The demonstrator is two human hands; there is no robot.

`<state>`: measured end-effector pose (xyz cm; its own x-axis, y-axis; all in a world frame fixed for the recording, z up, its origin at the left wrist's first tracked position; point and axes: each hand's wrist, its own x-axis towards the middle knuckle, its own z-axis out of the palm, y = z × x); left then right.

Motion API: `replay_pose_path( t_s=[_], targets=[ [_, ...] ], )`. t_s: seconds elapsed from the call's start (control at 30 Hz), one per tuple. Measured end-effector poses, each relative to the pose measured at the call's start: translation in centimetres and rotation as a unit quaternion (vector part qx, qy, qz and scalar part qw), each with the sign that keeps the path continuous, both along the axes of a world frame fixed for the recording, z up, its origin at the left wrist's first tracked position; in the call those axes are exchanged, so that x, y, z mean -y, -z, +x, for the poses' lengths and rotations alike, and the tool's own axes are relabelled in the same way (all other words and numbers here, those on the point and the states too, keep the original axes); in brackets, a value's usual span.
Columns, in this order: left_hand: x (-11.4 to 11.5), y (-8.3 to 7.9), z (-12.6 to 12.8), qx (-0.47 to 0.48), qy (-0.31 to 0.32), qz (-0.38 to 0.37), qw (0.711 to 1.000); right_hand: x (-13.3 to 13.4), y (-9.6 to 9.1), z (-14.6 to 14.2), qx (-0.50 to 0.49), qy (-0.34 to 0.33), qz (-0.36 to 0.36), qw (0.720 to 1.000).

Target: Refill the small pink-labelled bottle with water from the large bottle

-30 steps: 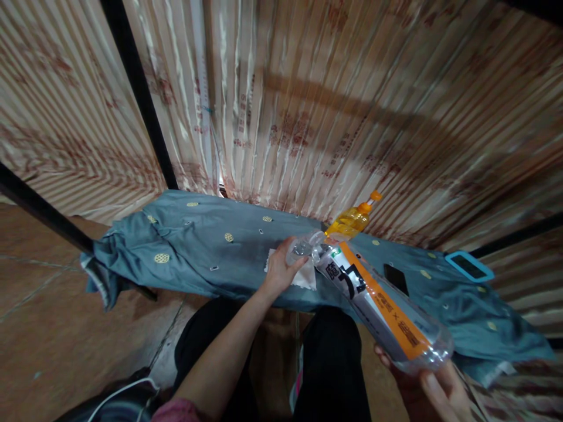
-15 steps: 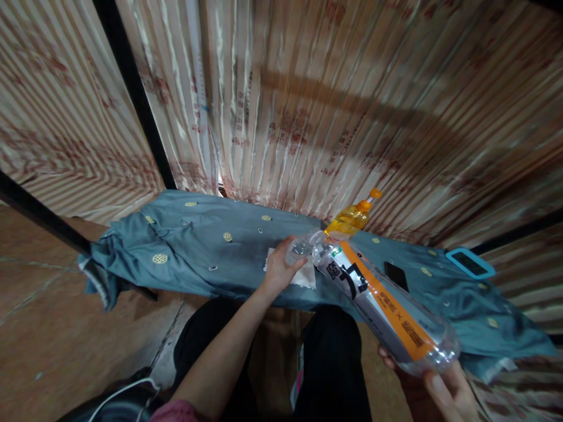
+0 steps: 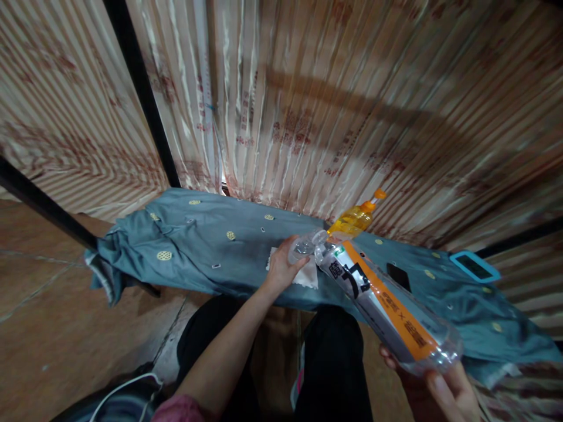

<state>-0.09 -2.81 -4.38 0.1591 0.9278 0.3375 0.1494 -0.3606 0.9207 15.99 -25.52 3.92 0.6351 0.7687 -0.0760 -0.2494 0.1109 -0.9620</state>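
My right hand [image 3: 435,384] grips the base of a large clear plastic bottle [image 3: 387,308] with an orange, black and white label. The bottle is tilted, its neck pointing down toward a small clear container [image 3: 305,246]. My left hand [image 3: 281,266] is closed round that small container, which sits over a white cloth [image 3: 308,275] on the teal patterned table cover [image 3: 197,246]. The two openings meet close together. I cannot make out any liquid flowing.
A yellow bottle with an orange spout [image 3: 356,218] stands just behind the small container. A black phone [image 3: 398,276] and a light-blue framed device [image 3: 475,266] lie on the cover to the right. Striped curtains [image 3: 308,105] hang behind. My dark-trousered legs [image 3: 329,357] are below.
The large bottle has shifted slightly right and lower at its base. Both hands keep their grip; the view has drifted a little.
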Motion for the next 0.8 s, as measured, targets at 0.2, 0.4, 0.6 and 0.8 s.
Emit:
replay_pose_path(
  t_s=[0.2, 0.4, 0.6, 0.8],
  targets=[
    [0.0, -0.1, -0.2, -0.001, 0.005, -0.006, 1.000, -0.1, 0.0, -0.1, -0.015, 0.008, -0.004, 1.000],
    [0.1, -0.3, -0.2, 0.006, 0.007, -0.005, 1.000, -0.1, -0.4, -0.5, -0.015, 0.017, -0.023, 0.999],
    [0.1, -0.3, -0.1, 0.010, 0.009, -0.008, 1.000, -0.1, 0.3, 0.0, -0.011, 0.009, -0.005, 1.000],
    [0.0, -0.1, -0.2, 0.011, 0.006, -0.003, 1.000, 0.2, 0.9, 0.4, -0.018, 0.010, -0.004, 1.000]
  ],
)
